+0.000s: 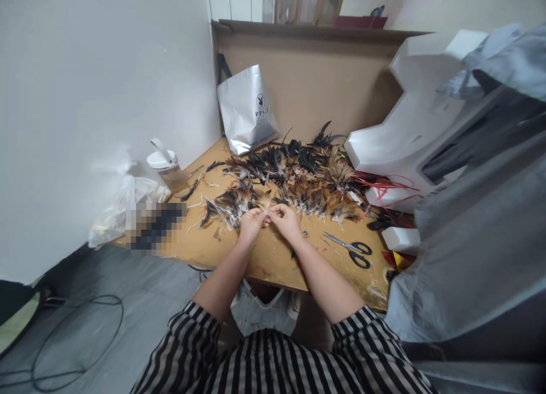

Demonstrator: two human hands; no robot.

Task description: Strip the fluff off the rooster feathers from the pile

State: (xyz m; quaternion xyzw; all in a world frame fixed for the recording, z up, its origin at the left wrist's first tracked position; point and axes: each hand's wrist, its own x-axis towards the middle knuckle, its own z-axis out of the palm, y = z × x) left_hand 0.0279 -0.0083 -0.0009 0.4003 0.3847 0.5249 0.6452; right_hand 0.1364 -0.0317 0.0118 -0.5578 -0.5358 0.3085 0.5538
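Note:
My left hand (pixel 253 223) and my right hand (pixel 284 219) meet over the near part of the wooden table, fingertips pinched together. Between them a small light-brown feather tuft (pixel 265 203) sticks up, its base hidden by the fingers. Just beyond lie heaps of feathers: a brown and black bunch (pixel 230 206) to the left, brown bunches (pixel 319 198) to the right, and dark glossy ones (pixel 285 158) farther back. Scissors with black handles (pixel 352 248) rest on the table to the right of my right forearm, blades pointing away to the left.
At the left stand a lidded drink cup (pixel 168 169) and a clear plastic bag (pixel 123 206). A silver bag (pixel 247 110) leans at the back by the cardboard panel (pixel 319 81). Red strings (pixel 388 186), white foam pieces (pixel 384 138) and hanging grey cloth (pixel 482 229) crowd the right side.

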